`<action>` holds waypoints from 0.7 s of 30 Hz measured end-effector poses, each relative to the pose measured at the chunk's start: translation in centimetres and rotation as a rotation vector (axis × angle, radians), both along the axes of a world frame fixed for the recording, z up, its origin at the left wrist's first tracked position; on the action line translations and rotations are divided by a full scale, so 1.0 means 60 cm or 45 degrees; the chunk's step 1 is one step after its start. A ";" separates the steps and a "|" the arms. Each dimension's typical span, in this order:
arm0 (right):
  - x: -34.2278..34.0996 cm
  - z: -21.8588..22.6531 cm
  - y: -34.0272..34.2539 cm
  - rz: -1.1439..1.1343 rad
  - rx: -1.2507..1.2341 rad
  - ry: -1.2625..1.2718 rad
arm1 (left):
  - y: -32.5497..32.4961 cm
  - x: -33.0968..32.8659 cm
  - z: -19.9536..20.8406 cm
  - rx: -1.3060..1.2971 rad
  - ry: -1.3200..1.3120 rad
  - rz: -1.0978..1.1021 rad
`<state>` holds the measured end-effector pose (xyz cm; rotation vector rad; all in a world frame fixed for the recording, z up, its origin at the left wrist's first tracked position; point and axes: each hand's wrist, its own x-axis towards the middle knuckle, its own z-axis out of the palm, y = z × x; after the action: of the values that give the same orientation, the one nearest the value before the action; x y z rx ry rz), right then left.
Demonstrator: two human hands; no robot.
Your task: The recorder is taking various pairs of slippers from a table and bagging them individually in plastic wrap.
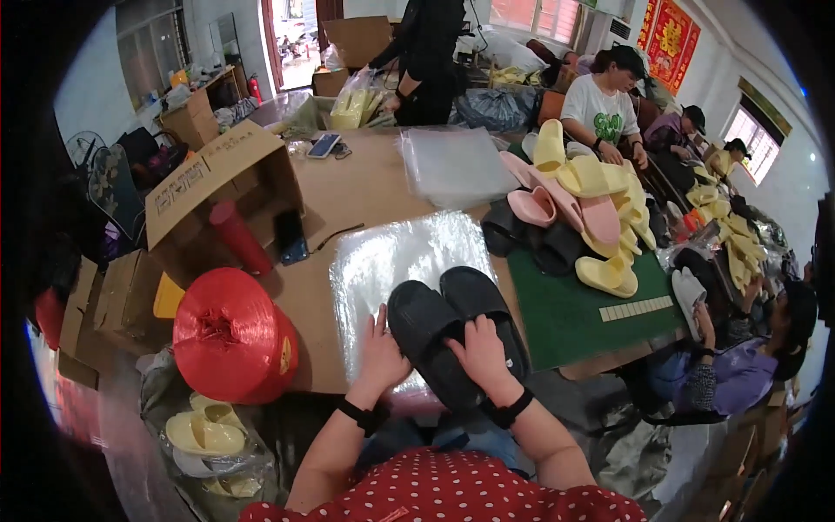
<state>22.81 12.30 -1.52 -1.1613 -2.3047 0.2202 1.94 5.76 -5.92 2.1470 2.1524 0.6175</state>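
Note:
A pair of black slide slippers [426,335] sits side by side, toes pointing away from me, over a stack of shiny clear plastic bags [361,270]. My right hand [483,352] grips the slippers from the near side, its thumb at the left slipper's opening and its fingers over the right one. Beside the left slipper's outer edge is my left hand [381,352], its visible fingers stretched out on the plastic. Part of that hand's contact with the slipper is hidden. Both wrists wear black bands.
A large red roll of plastic twine [226,335] stands left of the bags, near an open cardboard box [222,187]. Yellow, pink and black slippers [591,196] are piled on a green mat [552,326] at right. More bags [457,165] lie behind. Several people work around the table.

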 end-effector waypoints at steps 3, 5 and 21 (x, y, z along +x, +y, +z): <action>0.008 -0.005 -0.006 -0.066 -0.014 -0.051 | -0.001 0.004 0.002 -0.057 -0.005 0.006; 0.027 -0.015 -0.002 -0.107 -0.010 -0.071 | -0.002 0.010 0.011 -0.159 0.117 0.017; 0.255 0.009 -0.084 -0.507 -0.089 0.734 | -0.064 -0.003 0.064 -0.198 -0.153 -0.456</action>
<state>38.09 7.24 -0.98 -1.3509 -1.5485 0.4234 1.76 1.91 -2.09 2.2627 1.6395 0.5149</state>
